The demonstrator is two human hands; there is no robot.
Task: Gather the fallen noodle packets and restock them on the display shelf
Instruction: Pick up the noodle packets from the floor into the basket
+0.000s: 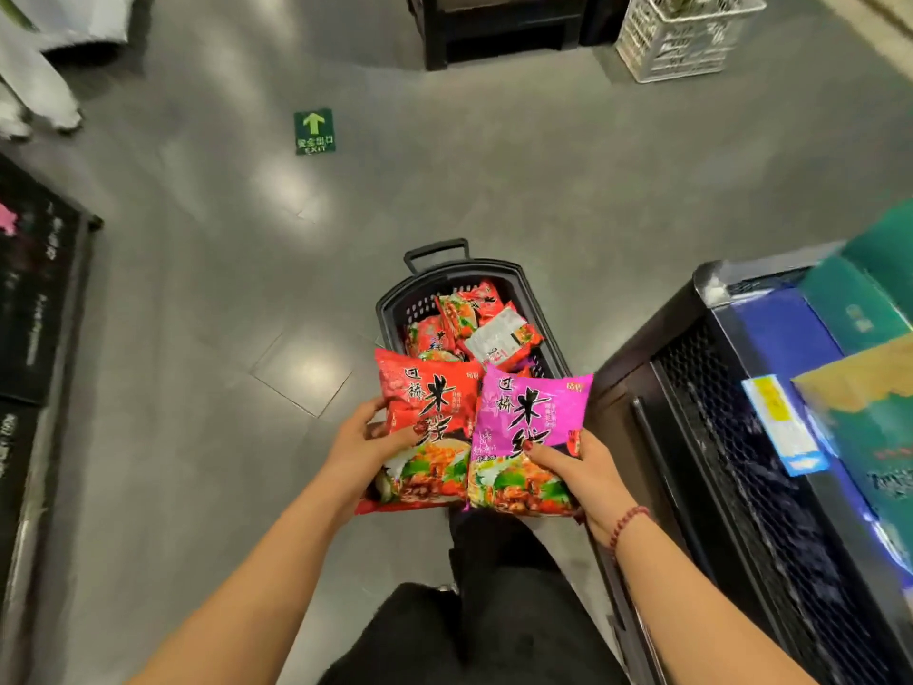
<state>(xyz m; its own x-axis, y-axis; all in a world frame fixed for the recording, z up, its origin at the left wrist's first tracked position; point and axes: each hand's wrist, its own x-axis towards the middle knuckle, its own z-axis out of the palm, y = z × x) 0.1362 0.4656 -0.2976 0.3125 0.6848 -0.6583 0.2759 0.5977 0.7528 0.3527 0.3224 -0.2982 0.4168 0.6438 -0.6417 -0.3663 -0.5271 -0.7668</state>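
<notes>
My left hand [363, 449] grips a red noodle packet [427, 402] by its lower left side, thumb across the front. My right hand [575, 469] grips a purple noodle packet [531, 417] by its lower right side. Both packets are held side by side, faces up, above the near end of a black shopping basket [395, 304] standing on the floor. Several more red noodle packets [462, 316] lie piled in the basket, one turned with its silvery back up. The display shelf [741, 437], black with a mesh front, stands close on my right.
Boxes in blue, teal and yellow [854, 313] sit on the right shelf, with a price tag [783, 422] on its edge. A dark display [34, 299] runs along the left. Ahead are a green exit sticker [314, 131] on grey floor, a black stand [499, 27] and a white crate [684, 34].
</notes>
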